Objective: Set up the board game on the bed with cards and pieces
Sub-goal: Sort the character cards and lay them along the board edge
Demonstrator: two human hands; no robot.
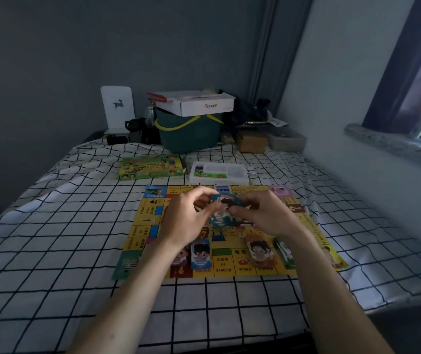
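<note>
A yellow game board [150, 221] lies flat on the checked bed sheet [51, 238]. Above its middle, my left hand [186, 218] and my right hand [265, 215] both grip a small stack of teal cards [221, 215] between their fingers. On the board's near edge lie a blue character card [200, 252], a pale character card [259, 249] and a green card bundle [284, 252]. Beyond the board sit the green game box [150, 166] and a white tray [219, 172] with small coloured pieces.
A dark green basket [189, 134] with a white carton [196, 103] on top stands at the bed's head, beside dark clutter, a white stand [117, 108] and small boxes [251, 143]. A wall and stone windowsill [393, 144] run along the right.
</note>
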